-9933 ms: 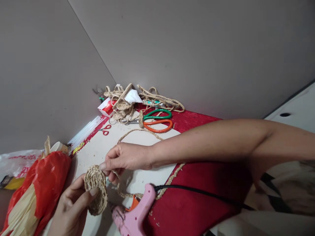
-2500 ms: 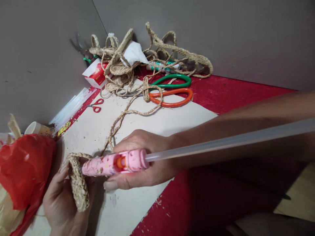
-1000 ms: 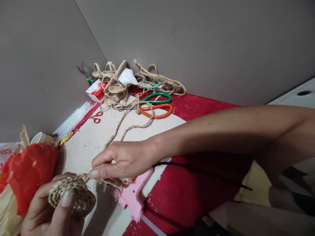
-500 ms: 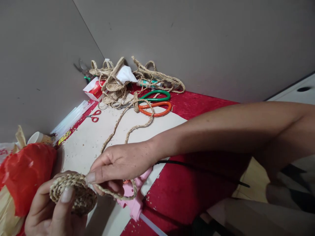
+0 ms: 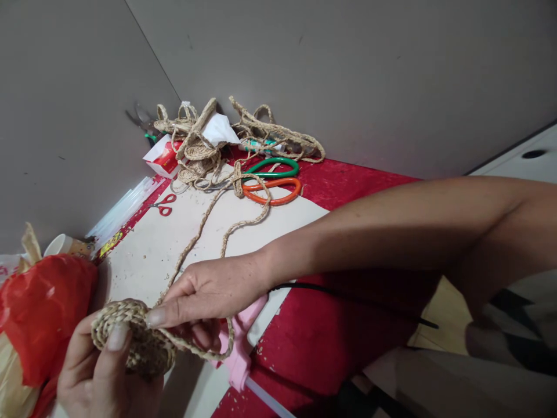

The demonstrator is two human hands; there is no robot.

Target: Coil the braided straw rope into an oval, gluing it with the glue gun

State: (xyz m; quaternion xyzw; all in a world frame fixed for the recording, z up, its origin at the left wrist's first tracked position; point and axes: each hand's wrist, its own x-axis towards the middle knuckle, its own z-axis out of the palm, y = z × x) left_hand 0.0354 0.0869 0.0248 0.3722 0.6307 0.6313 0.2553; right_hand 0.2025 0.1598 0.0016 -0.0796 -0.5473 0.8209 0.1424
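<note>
Low on the left, my left hand [image 5: 102, 371] is closed around a small round coil of braided straw [image 5: 139, 342], its thumb pressed on the coil's face. My right hand [image 5: 204, 302] comes in from the right and pinches the braided straw cord [image 5: 195, 347] at the coil's right edge. From there the cord loops below my right fingers, and more of it runs up over the white sheet [image 5: 161, 238]. A pink glue gun [image 5: 238, 354] with a clear stick lies under and beside my right hand, partly hidden.
Large scissors with green and orange handles [image 5: 282, 200], small red scissors [image 5: 164, 209] and heaped braided cord [image 5: 200, 157] lie towards the wall. A red plastic bag [image 5: 47, 307], a paper cup [image 5: 63, 245] and clear sticks [image 5: 126, 209] are at left. A black cable [image 5: 348, 296] crosses the red cloth.
My left hand and the coil have shifted slightly right. My right hand has moved a little left, and its thumb now overlaps the coil's edge. The cord loop has drawn slightly left.
</note>
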